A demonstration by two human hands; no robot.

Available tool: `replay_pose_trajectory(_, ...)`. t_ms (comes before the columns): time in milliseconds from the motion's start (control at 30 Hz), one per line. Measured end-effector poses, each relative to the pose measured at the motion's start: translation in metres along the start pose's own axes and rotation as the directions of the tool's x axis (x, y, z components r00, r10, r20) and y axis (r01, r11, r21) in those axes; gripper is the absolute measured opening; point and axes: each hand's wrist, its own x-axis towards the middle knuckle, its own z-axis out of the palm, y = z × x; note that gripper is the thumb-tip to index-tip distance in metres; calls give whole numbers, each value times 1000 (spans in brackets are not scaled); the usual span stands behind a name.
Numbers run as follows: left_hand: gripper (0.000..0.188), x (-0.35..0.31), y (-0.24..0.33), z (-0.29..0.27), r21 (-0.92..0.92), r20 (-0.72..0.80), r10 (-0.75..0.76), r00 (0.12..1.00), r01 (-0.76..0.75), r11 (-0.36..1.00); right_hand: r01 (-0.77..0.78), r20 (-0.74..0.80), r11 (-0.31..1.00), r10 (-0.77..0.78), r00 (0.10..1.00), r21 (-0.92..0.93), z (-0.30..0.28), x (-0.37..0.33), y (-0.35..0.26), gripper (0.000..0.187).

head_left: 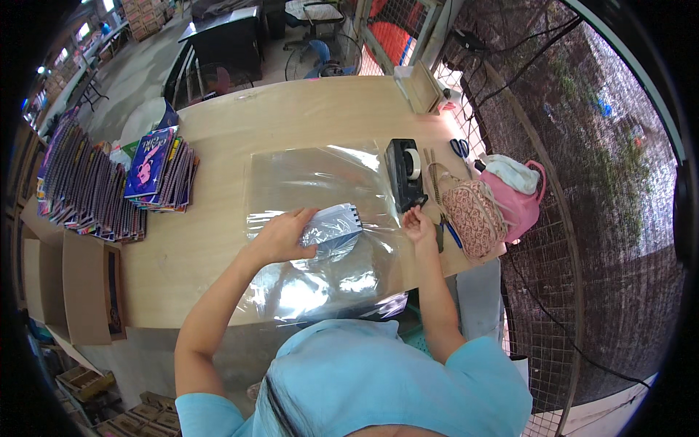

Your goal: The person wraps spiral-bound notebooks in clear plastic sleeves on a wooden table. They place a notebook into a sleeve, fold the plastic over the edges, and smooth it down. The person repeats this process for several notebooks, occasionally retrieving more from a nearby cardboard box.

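Note:
My left hand (285, 234) grips a small bundle of spiral-bound notebooks (335, 224) from its left side, thumb near me and fingers on the far side. Shiny clear film covers the bundle, and its black coil binding shows at the right end. Under it, a large sheet of clear plastic film (309, 175) lies over the table. To the right, my right hand (417, 227) is at the near end of a black tape dispenser (400, 171) that carries a white-cored roll. Its fingertips are drawn together; whatever is between them is too small to make out.
Stacked spiral notebooks (95, 182) and a shorter pile (156, 171) stand at the left, above an open cardboard box (84, 284). On the right lie scissors (459, 148), a blue pen (453, 234), a patterned pouch (472, 215) and a pink bag (515, 200), beside a wire-mesh wall.

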Motion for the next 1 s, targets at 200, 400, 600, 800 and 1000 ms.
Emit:
replay_pose_trajectory(200,69,0,-13,3,51,-7,21,1000,-21,999,369,266,927,-373,889,66,34,-79,50,9)
replay_pose_trajectory(400,74,3,-7,4,80,-17,81,997,-79,994,525,507,739,-288,812,-422,112,-206,123,25)
replay_pose_trajectory(600,71,4,7,13,137,-96,-16,995,29,990,578,469,156,-436,768,-801,66,-141,158,35)
replay_pose_trajectory(800,50,-46,45,33,233,-191,183,964,-137,963,-305,436,870,465,771,-388,38,-166,85,62)
replay_pose_trajectory(1000,25,-118,92,18,634,-224,520,825,-282,720,-346,703,886,457,545,-309,107,-191,111,71)
